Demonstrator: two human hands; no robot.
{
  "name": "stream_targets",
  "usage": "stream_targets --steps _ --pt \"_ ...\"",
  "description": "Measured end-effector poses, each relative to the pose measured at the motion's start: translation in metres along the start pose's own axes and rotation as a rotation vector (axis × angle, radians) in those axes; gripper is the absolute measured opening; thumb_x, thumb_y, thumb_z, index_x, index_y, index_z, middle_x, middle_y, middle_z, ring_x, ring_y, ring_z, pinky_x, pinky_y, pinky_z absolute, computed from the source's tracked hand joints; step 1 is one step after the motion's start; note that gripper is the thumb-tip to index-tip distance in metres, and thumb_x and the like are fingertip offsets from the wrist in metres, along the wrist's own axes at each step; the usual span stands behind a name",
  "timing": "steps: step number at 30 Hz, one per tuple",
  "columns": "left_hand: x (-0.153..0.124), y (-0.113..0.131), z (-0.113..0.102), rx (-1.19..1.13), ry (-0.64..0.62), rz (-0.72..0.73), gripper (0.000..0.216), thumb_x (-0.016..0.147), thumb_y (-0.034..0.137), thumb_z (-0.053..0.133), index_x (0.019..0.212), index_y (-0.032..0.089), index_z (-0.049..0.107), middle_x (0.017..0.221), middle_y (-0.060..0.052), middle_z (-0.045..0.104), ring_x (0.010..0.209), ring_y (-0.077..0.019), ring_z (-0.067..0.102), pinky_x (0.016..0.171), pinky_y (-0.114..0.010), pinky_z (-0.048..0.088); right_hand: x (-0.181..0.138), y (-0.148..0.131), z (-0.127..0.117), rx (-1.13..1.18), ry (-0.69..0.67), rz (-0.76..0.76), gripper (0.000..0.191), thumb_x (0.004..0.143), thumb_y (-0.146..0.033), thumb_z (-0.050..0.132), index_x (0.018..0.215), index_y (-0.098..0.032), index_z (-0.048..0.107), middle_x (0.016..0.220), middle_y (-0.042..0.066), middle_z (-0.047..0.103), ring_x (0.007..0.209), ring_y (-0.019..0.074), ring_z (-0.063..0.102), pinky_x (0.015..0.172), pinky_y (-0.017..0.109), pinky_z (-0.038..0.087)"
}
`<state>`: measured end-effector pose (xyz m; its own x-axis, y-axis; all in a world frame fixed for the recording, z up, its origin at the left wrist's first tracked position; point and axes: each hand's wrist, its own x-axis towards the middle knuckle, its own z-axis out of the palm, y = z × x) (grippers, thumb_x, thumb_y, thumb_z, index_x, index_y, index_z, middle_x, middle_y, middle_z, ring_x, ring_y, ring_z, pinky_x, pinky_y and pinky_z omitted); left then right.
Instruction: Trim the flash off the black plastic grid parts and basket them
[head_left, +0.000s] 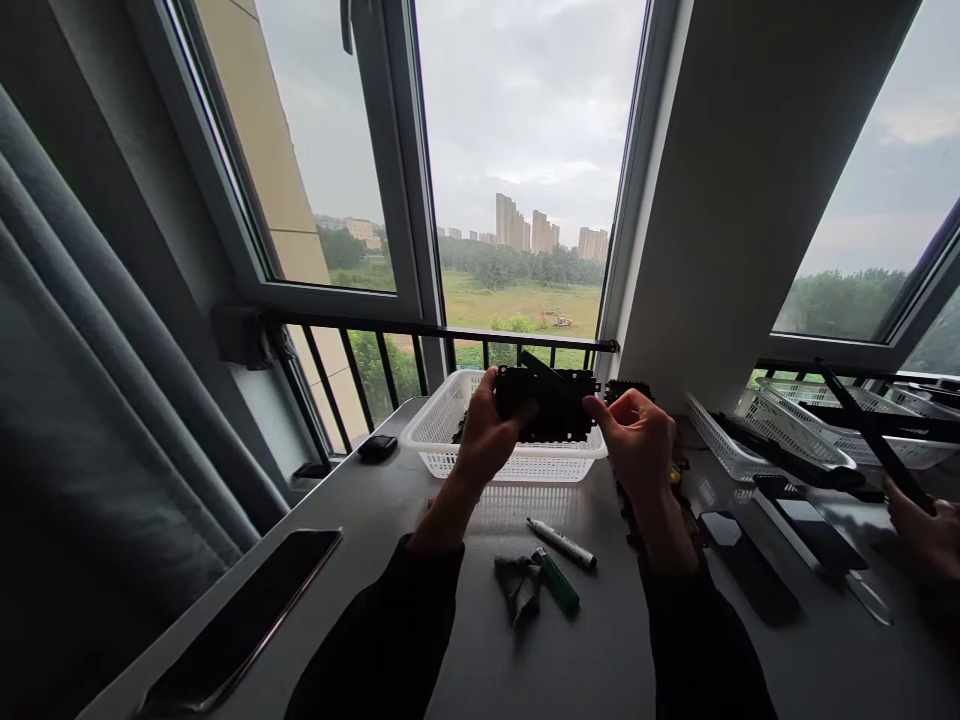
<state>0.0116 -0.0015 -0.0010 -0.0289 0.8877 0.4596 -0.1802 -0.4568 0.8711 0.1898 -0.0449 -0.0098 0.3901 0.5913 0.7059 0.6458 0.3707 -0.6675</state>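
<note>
A black flat plastic part (559, 405) with notched edges is held up over the near side of a white plastic basket (510, 466). My left hand (486, 432) is closed around its left end, thumb across the face. At its right edge, the pinched thumb and fingers of my right hand (637, 432) meet the part. Backlight leaves its surface too dark for detail. More dark pieces lie inside the basket, partly hidden. Below my hands, a white marker (562, 543), a green-handled item (557, 582) and a crumpled dark scrap (519, 588) rest on the table.
A phone (247, 610) lies at the table's left, with a small black object (377, 448) by the far edge. Dark strips lie beside my right forearm. Further right are phones (750, 565), white baskets (787, 400) and another person's hand (926, 530) holding a long black bar.
</note>
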Motion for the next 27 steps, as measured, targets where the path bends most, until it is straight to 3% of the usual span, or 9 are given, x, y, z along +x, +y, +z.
stream_targets --steps 3,6,10,13,17,20,24,27 --pt "0.004 -0.003 -0.003 0.046 0.017 0.031 0.045 0.057 0.02 0.077 0.095 0.019 0.053 0.08 0.002 0.066 0.083 -0.0202 0.066 0.078 -0.032 0.053 0.005 0.015 -0.002 -0.052 0.075 0.029 0.052 0.078 -0.065 0.065 0.056 -0.021 0.048 0.051 -0.005 0.05 0.049 0.011 0.042 0.056 0.027 0.033" --pt "0.007 -0.008 -0.005 0.06 0.019 0.033 0.044 0.057 0.019 0.077 0.094 0.019 0.054 0.082 0.001 0.067 0.082 -0.0198 0.066 0.079 -0.032 0.053 0.008 0.011 -0.011 -0.027 0.121 0.054 0.054 0.077 -0.066 0.065 0.055 -0.021 0.045 0.048 -0.005 0.047 0.047 0.0111 0.042 0.055 0.027 0.034" --pt "0.004 -0.006 -0.002 0.031 0.014 0.01 0.044 0.059 0.019 0.077 0.097 0.019 0.054 0.085 0.0 0.067 0.086 -0.0206 0.067 0.081 -0.033 0.054 0.002 -0.005 -0.008 0.073 0.002 0.04 0.055 0.077 -0.068 0.063 0.055 -0.022 0.044 0.046 -0.006 0.045 0.045 0.0104 0.04 0.051 0.026 0.032" --pt "0.002 -0.003 -0.001 0.003 -0.004 0.003 0.044 0.059 0.019 0.076 0.096 0.02 0.053 0.083 0.001 0.067 0.084 -0.0207 0.066 0.079 -0.033 0.054 0.0 0.002 0.001 0.014 -0.044 0.012 0.052 0.077 -0.065 0.066 0.056 -0.021 0.049 0.05 -0.006 0.048 0.048 0.0103 0.042 0.053 0.026 0.032" --pt "0.006 -0.006 -0.003 -0.019 -0.018 0.001 0.042 0.056 0.02 0.077 0.092 0.02 0.053 0.08 0.002 0.065 0.081 -0.0189 0.065 0.078 -0.032 0.053 0.006 0.016 -0.005 -0.071 0.047 0.031 0.052 0.078 -0.065 0.065 0.056 -0.021 0.048 0.049 -0.005 0.048 0.049 0.0116 0.042 0.056 0.027 0.033" --pt "0.01 -0.011 -0.005 -0.045 -0.012 -0.02 0.044 0.055 0.021 0.077 0.093 0.019 0.054 0.079 0.003 0.064 0.078 -0.0177 0.064 0.079 -0.032 0.052 0.007 0.005 -0.013 -0.055 0.097 0.028 0.054 0.077 -0.067 0.064 0.054 -0.022 0.044 0.047 -0.006 0.045 0.047 0.0114 0.039 0.054 0.027 0.032" --pt "0.007 -0.013 -0.003 -0.013 -0.025 -0.028 0.044 0.056 0.02 0.077 0.094 0.02 0.055 0.075 0.004 0.062 0.073 -0.0168 0.062 0.076 -0.031 0.052 -0.003 -0.013 -0.004 -0.024 0.001 -0.01 0.055 0.077 -0.069 0.062 0.054 -0.022 0.045 0.048 -0.005 0.045 0.047 0.0109 0.039 0.052 0.026 0.031" --pt "0.005 -0.009 -0.001 0.008 -0.042 -0.015 0.041 0.056 0.02 0.077 0.09 0.02 0.054 0.072 0.004 0.061 0.071 -0.0169 0.062 0.071 -0.029 0.052 -0.005 -0.002 0.007 -0.049 -0.094 -0.018 0.053 0.077 -0.067 0.064 0.056 -0.021 0.05 0.051 -0.005 0.05 0.049 0.0107 0.042 0.054 0.026 0.032"
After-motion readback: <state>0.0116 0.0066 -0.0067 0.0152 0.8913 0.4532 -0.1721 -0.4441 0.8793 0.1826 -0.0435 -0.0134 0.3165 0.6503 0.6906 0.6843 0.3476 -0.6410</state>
